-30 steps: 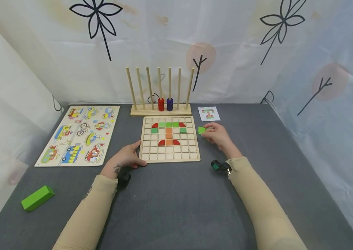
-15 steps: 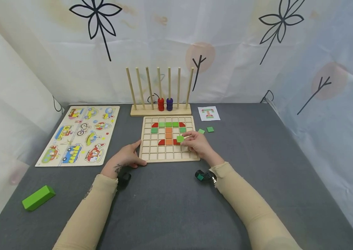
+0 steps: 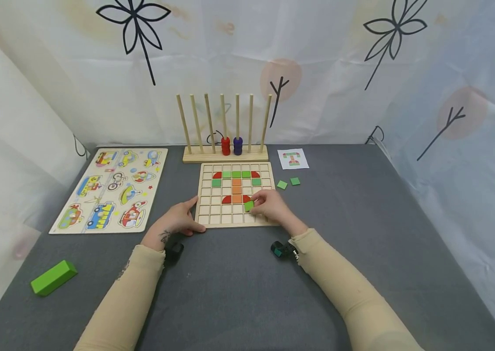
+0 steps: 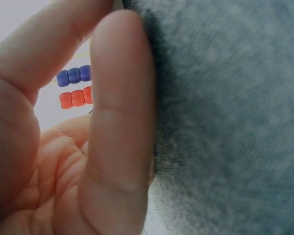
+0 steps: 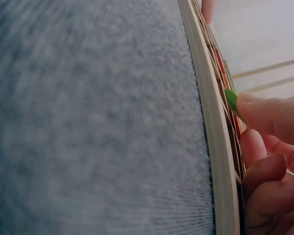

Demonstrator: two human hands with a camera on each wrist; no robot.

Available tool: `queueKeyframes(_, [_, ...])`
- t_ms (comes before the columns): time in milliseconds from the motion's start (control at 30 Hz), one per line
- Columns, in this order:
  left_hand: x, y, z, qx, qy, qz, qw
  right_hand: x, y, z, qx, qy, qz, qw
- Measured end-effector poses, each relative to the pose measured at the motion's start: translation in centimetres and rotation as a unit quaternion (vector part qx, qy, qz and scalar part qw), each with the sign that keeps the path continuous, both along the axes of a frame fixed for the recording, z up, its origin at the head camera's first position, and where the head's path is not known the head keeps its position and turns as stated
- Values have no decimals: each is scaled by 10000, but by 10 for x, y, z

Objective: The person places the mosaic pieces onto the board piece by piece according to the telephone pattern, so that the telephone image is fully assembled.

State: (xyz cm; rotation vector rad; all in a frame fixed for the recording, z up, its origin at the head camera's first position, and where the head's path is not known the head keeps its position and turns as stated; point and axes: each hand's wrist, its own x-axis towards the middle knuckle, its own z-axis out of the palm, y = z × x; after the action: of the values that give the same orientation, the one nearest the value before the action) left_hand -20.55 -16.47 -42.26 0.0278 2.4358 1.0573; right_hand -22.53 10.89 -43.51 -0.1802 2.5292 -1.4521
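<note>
My right hand [image 3: 270, 206] pinches a small green square tile [image 3: 249, 206] over the wooden grid board [image 3: 210, 210], just in front of the lower right red quarter-round piece. In the right wrist view, thumb and fingertips hold the green tile close over the board, seen edge-on. My left hand [image 3: 178, 219] rests at the board's left side, index finger against the edge and thumb by the front left corner. Green, orange and red pieces sit in the grid as a T shape. Two loose green tiles [image 3: 282, 185] lie right of the board.
Behind the board stands a wooden peg rack [image 3: 195, 157] with red and blue beads. A small pattern card [image 3: 302, 157] lies at the back right. To the left are a vehicle puzzle board [image 3: 135, 222] and a green block [image 3: 53, 278].
My right hand has carried a green tile leftward from beside the board to over its lower grid, then slightly toward me. The left hand has stayed at the board's edge.
</note>
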Motion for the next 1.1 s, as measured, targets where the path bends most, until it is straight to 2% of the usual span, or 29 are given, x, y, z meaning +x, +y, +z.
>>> queueKeyframes(367, [-1,-1,0,98,-12,-1,10000,2,-5,4,398,9,-68,9992])
queueKeyframes(533, [-1,-1,1,105,10,-3,9999,4,-5,6,447,49,-56,9990])
queueKeyframes(667, [-1,0,1,144,-2,9,9999,1,1,9,294,124,-9,9995])
queueKeyframes(767, [-1,0,1,168,-24,31,9999,-8,15,13,39,194,-140,9997])
queueKeyframes(900, [-1,0,1,174,-38,36,9998,-27,43,20,-44,208,-564,9982])
queueKeyframes(1000, [-1,-1,0,186,-54,14,9998,-40,67,24,187,125,-822,9964])
queueKeyframes(1100, [0,-1,-1,201,-90,14,9998,-50,89,23,480,37,-898,9948])
